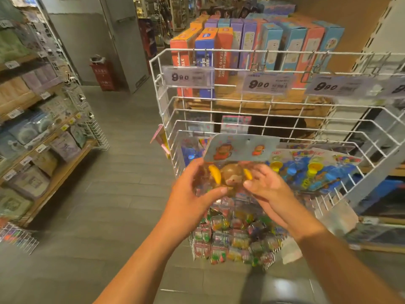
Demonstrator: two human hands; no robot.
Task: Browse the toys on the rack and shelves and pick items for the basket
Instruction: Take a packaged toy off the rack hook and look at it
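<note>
A packaged monkey toy [232,176], brown with yellow bananas under a light blue header card, is held up in front of the white wire rack [219,106]. My left hand [192,194] grips the pack's left side, thumb across its front. My right hand [267,189] holds the right side with fingers curled at the edge. Behind the pack, blue and yellow toys in packets [317,174] lie in the rack's wire bin. A lower bin holds several small colourful packets [236,235]. No shopping basket shows in this view.
Price tags reading 9.90 [266,84] hang on the rack's top rail. Tall coloured boxes [252,42] stand behind on a wooden shelf. Shelves with packaged goods [35,139] line the left side. A red bin [103,73] stands at the aisle's far end.
</note>
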